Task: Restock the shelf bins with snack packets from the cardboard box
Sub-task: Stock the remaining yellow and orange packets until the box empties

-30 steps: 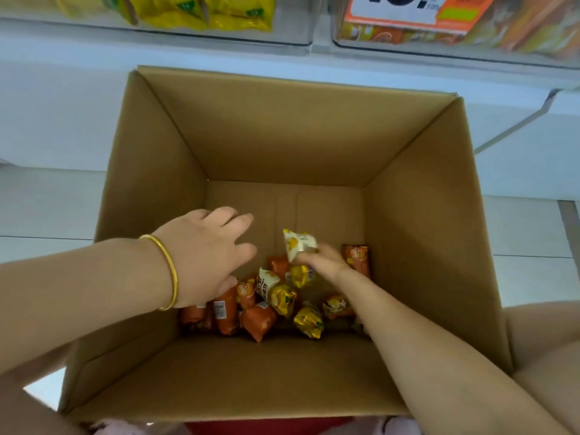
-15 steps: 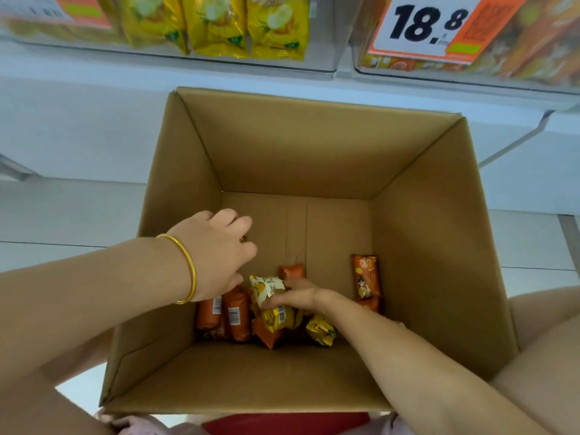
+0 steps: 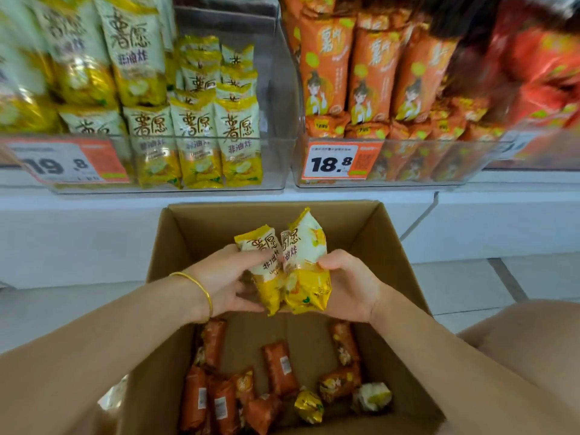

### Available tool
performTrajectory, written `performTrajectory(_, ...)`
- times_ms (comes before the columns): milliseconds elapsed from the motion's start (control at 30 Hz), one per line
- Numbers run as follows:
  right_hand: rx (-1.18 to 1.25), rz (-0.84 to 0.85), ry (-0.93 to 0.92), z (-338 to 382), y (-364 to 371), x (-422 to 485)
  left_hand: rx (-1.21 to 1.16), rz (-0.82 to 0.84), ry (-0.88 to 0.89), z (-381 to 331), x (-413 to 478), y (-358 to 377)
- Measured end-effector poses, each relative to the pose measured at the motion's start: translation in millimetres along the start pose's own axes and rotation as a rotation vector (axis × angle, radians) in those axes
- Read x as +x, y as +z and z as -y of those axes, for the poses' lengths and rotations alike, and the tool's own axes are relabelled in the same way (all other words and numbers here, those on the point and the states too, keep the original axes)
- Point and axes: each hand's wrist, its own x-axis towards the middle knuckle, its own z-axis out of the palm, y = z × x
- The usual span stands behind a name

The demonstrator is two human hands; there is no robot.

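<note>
An open cardboard box stands on the floor below the shelf. Above it my left hand grips one yellow-and-white snack packet, and my right hand grips a second yellow packet; the two packets touch side by side. Several orange packets and a few yellow ones lie on the box bottom. On the shelf, a clear bin holds matching yellow packets, and a clear bin to its right holds orange packets.
Price tags reading 19.8 and 18.8 hang on the bin fronts. A red-packet bin sits at the far right. White tiled floor lies around the box. My knee is at the right of the box.
Both hands have come up out of the box, each now holding a yellow packet. My view has tilted up, bringing the shelf bins into sight.
</note>
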Motion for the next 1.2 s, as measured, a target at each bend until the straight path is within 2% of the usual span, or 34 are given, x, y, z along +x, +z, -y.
performTrajectory(67,-0.022,-0.043,-0.031,16.8,9.5,-6.6,-0.052,0.018,0.097,-5.1,-2.5,3.2)
performTrajectory(133,-0.142,-0.106,-0.053,29.9,15.5,-14.2,-0.069,0.018,0.170,-7.0,-4.2,3.8)
performTrajectory(267,-0.317,-0.254,-0.073,43.7,19.7,-21.6,0.013,-0.015,0.290,-5.7,-7.1,8.2)
performTrajectory(367,-0.282,-0.320,-0.150,49.1,19.7,-20.9,0.064,-0.033,0.353,-8.4,-7.4,9.3)
performTrajectory(500,-0.168,-0.318,-0.234,46.4,25.2,-13.2,0.100,-0.064,0.390,-14.0,-3.5,8.7)
performTrajectory(667,-0.113,-0.470,-0.314,43.3,31.7,-6.3,0.054,-0.102,0.385,-22.4,1.6,5.5)
performTrajectory(767,-0.102,-0.456,-0.315,45.0,35.3,-10.1,0.033,-0.115,0.408,-26.2,-0.9,5.6)
performTrajectory(933,-0.218,-0.405,-0.351,42.1,42.0,-11.9,0.027,-0.108,0.459,-28.4,-9.2,5.7)
performTrajectory(1067,-0.243,-0.208,-0.344,55.0,50.8,-9.1,0.069,-0.123,0.510,-35.2,-17.5,-2.4)
performTrajectory(1200,-0.362,-0.140,-0.364,75.6,70.9,5.8,0.118,-0.066,0.545,-50.5,-30.6,-10.7)
